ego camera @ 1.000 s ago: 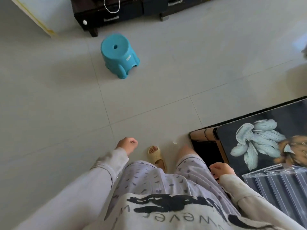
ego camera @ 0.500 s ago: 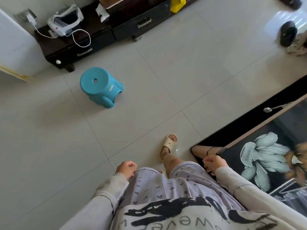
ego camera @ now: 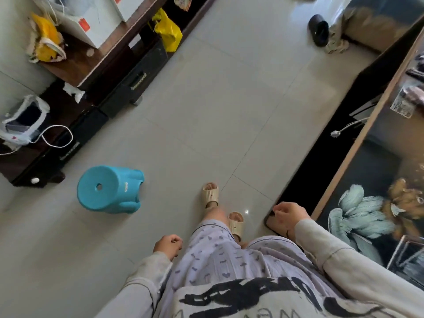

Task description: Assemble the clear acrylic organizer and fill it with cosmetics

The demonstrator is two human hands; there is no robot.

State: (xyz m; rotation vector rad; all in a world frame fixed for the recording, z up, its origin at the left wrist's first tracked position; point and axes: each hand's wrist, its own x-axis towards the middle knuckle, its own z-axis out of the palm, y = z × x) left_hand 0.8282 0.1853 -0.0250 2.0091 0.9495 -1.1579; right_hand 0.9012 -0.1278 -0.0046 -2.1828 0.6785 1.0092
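A corner of the clear acrylic organizer [ego camera: 406,255] shows at the right edge, lying on the dark glass table [ego camera: 358,171] with a flower print. My right hand [ego camera: 289,214] hangs beside the table's near corner with fingers loosely curled, holding nothing. Lower left of it, my left hand [ego camera: 168,245] hangs by my thigh, also loosely curled and empty. No cosmetics are visible. I stand on the tiled floor in beige slippers [ego camera: 211,195].
A blue plastic stool [ego camera: 107,188] stands on the floor to my left. A dark low cabinet [ego camera: 119,72] with bags, boxes and a white cable runs along the far left. A black shoe [ego camera: 318,29] lies at the far right, near a sofa.
The view has swung up and to the right, and I have stepped forward along the table. Most of the organizer has slid out of the view. Both hands stay empty.
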